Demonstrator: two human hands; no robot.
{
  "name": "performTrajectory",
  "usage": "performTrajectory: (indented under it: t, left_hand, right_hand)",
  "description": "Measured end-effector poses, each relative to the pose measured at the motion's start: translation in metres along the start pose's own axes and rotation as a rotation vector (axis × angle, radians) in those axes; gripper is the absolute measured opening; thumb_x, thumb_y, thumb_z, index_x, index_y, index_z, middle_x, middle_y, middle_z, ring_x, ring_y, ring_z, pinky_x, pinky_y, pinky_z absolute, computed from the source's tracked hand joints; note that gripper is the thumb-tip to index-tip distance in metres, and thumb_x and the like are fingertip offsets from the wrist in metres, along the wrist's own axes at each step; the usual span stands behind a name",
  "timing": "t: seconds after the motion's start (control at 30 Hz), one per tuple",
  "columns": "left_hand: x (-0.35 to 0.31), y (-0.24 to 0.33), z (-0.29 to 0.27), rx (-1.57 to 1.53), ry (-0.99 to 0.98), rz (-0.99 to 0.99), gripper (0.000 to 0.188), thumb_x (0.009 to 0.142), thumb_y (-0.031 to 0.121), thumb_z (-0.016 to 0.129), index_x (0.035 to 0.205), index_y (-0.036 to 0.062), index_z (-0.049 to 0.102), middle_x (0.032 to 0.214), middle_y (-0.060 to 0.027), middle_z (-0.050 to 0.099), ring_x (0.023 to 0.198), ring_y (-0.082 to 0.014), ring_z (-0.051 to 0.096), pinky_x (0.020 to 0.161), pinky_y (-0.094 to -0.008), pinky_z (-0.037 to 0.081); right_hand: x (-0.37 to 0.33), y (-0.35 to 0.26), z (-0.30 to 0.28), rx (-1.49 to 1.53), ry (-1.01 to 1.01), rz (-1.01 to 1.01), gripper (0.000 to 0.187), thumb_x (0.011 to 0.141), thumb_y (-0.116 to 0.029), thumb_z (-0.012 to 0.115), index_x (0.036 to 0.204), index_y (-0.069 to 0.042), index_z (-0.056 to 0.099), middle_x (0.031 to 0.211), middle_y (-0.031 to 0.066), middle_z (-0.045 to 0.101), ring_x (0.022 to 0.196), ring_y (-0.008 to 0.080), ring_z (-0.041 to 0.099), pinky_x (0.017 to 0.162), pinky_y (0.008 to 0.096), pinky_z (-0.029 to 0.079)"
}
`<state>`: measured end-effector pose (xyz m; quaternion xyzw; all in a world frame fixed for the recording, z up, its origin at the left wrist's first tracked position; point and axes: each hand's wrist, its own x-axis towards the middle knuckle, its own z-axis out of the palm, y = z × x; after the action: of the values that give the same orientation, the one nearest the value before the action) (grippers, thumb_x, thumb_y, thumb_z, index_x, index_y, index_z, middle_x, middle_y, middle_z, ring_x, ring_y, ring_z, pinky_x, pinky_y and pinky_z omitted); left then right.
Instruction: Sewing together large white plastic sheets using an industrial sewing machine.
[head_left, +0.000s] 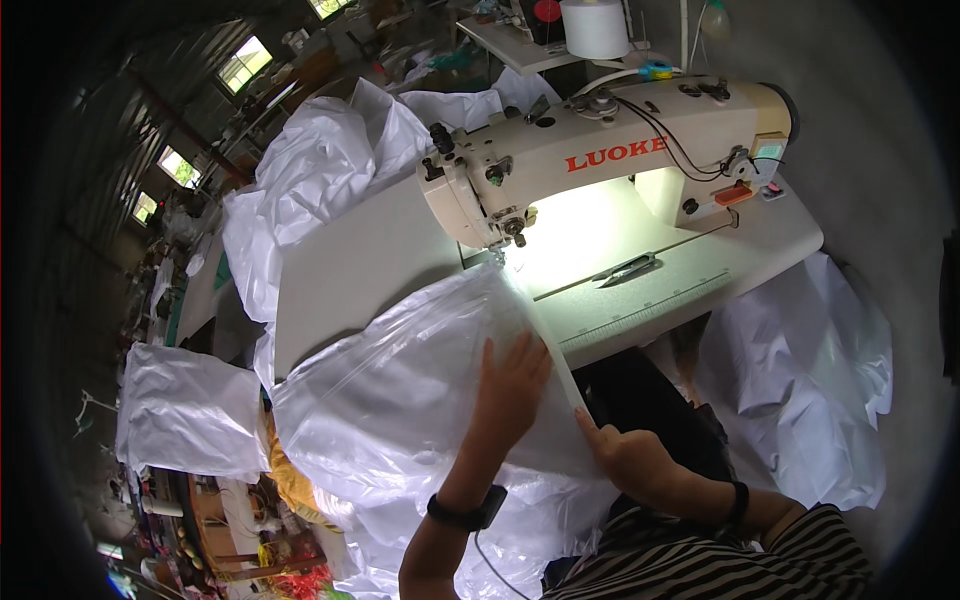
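Observation:
A translucent white plastic sheet (400, 370) drapes over the front of the sewing machine (600, 150) and hangs down toward me. Its right edge runs in a straight line from under the lit needle area. My left hand (512, 385) lies flat on the sheet, fingers spread and pointing at the needle. Lower and to the right, my right hand (635, 460) grips the same edge, the index finger stretched along it and the other fingers curled. The thumb of that hand is hidden. Thread snips (628, 270) rest on the machine bed, right of the needle.
More white sheeting (320, 150) is heaped behind the machine table (350, 265). Another white bundle (800, 390) hangs at the right, and a white piece (190, 410) lies at the left. A white thread cone (595, 28) stands behind the machine. Cluttered shelves (230, 530) fill the lower left.

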<state>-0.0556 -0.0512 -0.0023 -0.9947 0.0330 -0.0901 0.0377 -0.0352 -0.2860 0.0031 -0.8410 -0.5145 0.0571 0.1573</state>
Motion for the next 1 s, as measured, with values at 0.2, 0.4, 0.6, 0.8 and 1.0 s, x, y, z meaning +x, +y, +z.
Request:
performTrajectory:
  t: [0.2, 0.4, 0.6, 0.8, 1.0]
  left_hand:
    - [-0.046, 0.01, -0.02, -0.229, -0.071, 0.173, 0.034, 0.089, 0.014, 0.055, 0.122, 0.0096, 0.063, 0.141, -0.0077, 0.053, 0.136, -0.0269, 0.045, 0.111, -0.0593, 0.03]
    - [-0.069, -0.006, -0.023, -0.161, -0.082, -0.614, 0.065, 0.093, 0.044, 0.061, 0.148, 0.017, 0.041, 0.152, -0.0076, 0.041, 0.142, -0.036, 0.035, 0.11, -0.0669, 0.026]
    - [-0.036, -0.077, -0.003, -0.076, -0.132, -0.558, 0.065, 0.095, 0.046, 0.056, 0.152, 0.0222, 0.035, 0.161, -0.0042, 0.026, 0.148, -0.0349, 0.021, 0.106, -0.0774, 0.017]
    - [0.009, -0.155, 0.031, -0.108, -0.115, -0.557, 0.063, 0.097, 0.052, 0.049, 0.152, 0.0243, 0.035, 0.161, 0.0001, 0.025, 0.15, -0.0306, 0.016, 0.109, -0.0755, 0.012]
    - [0.027, -0.177, 0.008, -0.189, -0.09, -0.601, 0.057, 0.097, 0.044, 0.053, 0.147, 0.0176, 0.042, 0.159, -0.0052, 0.031, 0.148, -0.0264, 0.024, 0.115, -0.0632, 0.02]
  right_hand:
    - [0.004, 0.0, 0.011, -0.226, -0.004, -0.018, 0.06, 0.081, -0.011, 0.06, 0.139, 0.003, 0.049, 0.063, 0.0007, 0.053, 0.043, 0.0119, 0.054, 0.037, 0.0285, 0.043]
    - [0.027, -0.003, 0.016, -0.334, -0.014, -0.06, 0.061, 0.081, -0.015, 0.059, 0.139, 0.004, 0.049, 0.059, -0.0032, 0.052, 0.041, 0.0081, 0.051, 0.036, 0.0256, 0.038]
    - [0.091, 0.004, 0.017, -0.359, 0.039, -0.03, 0.063, 0.08, -0.013, 0.059, 0.138, 0.009, 0.046, 0.054, -0.001, 0.057, 0.043, 0.011, 0.056, 0.038, 0.0271, 0.04]
    - [0.161, 0.028, 0.015, -0.113, 0.105, 0.014, 0.053, 0.084, -0.008, 0.055, 0.132, 0.011, 0.048, 0.056, 0.0046, 0.06, 0.047, 0.0218, 0.062, 0.044, 0.0357, 0.048]
    - [0.198, 0.038, 0.008, -0.127, 0.066, 0.033, 0.054, 0.086, -0.009, 0.057, 0.134, 0.011, 0.044, 0.067, 0.0144, 0.066, 0.062, 0.0284, 0.068, 0.052, 0.0382, 0.052]
